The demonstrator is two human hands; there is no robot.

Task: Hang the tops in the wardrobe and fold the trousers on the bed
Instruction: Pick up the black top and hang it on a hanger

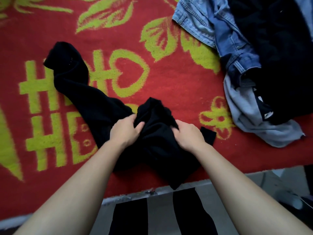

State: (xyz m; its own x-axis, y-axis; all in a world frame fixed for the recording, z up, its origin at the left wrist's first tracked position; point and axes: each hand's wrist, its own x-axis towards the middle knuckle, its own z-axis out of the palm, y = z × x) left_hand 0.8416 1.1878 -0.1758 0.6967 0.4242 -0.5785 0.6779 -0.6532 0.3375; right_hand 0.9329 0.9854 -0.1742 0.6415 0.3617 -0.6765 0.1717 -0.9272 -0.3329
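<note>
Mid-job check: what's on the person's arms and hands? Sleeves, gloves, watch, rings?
Both forearms are bare to the frame edge: no sleeves show. The left hand and right hand wear no gloves, and neither wrist carries a watch or band. No rings show, though the black garment hides some fingers.

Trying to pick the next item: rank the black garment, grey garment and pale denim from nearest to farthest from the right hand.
1. black garment: gripped by the right hand.
2. grey garment: on the bed, to its right.
3. pale denim: far top right.
</note>
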